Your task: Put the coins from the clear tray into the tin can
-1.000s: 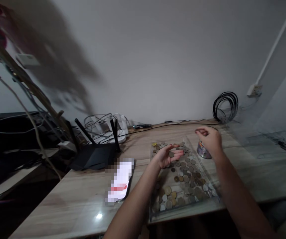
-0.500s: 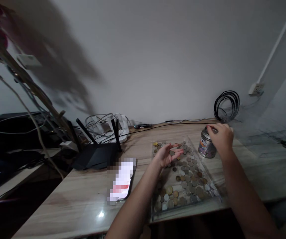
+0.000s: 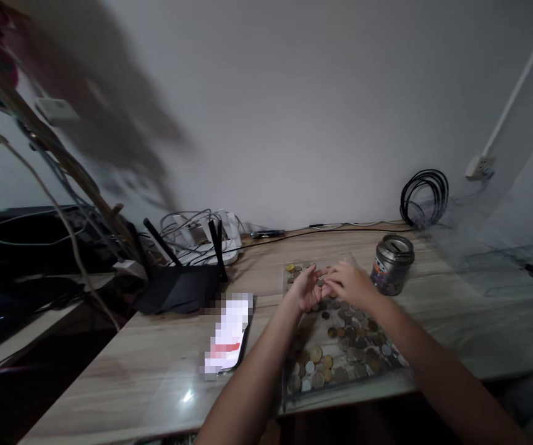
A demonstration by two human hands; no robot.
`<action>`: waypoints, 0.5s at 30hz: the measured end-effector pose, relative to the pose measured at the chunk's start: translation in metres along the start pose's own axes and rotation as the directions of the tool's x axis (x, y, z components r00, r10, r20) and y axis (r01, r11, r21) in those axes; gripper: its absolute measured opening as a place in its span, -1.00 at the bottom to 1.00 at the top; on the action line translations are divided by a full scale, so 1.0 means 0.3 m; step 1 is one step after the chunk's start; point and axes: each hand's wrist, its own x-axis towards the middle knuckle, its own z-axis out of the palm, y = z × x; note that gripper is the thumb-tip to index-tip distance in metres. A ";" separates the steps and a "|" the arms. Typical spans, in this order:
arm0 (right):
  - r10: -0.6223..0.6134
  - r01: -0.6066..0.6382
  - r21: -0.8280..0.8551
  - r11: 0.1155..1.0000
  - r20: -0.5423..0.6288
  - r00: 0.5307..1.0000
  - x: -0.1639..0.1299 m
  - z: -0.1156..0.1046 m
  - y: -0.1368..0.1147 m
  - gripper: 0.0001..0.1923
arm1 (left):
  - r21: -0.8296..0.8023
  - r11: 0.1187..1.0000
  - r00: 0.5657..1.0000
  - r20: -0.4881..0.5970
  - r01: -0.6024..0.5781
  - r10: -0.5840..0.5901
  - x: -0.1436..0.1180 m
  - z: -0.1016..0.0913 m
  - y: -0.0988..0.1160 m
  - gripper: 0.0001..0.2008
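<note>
Right hand point(image 3: 350, 283) left tin can point(image 3: 391, 264), moved over to left hand point(image 3: 304, 288) above clear tray point(image 3: 343, 383). Left hand cupped, palm up, holding coins point(image 3: 321, 283); right fingers pinched at them. Tray coins flat, round, silver, brass, copper. Tray on counter point(image 3: 155, 364).

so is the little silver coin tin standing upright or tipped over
Upright: the silver coin tin stands on its base on the wooden desk, slotted lid facing up.

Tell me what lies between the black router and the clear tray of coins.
In the head view, a phone with a lit screen lies on the wooden table, between the black router and the clear tray of coins.
</note>
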 end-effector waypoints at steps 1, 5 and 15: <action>0.049 -0.050 -0.007 0.999 -0.111 0.993 -0.006 -0.032 0.025 -0.75 | -0.001 1.000 1.000 0.005 0.005 -0.005 -0.001 0.001 0.000 -0.63; 0.407 -0.457 0.042 0.888 -0.532 0.742 -0.047 -0.182 0.182 -0.74 | 0.010 1.000 1.000 0.012 0.009 -0.010 -0.007 0.009 0.000 -0.57; 0.607 -0.718 -0.091 0.690 -0.469 0.642 -0.091 -0.245 0.332 -0.79 | 0.025 1.000 1.000 -0.016 -0.005 0.006 -0.015 0.029 0.000 -0.56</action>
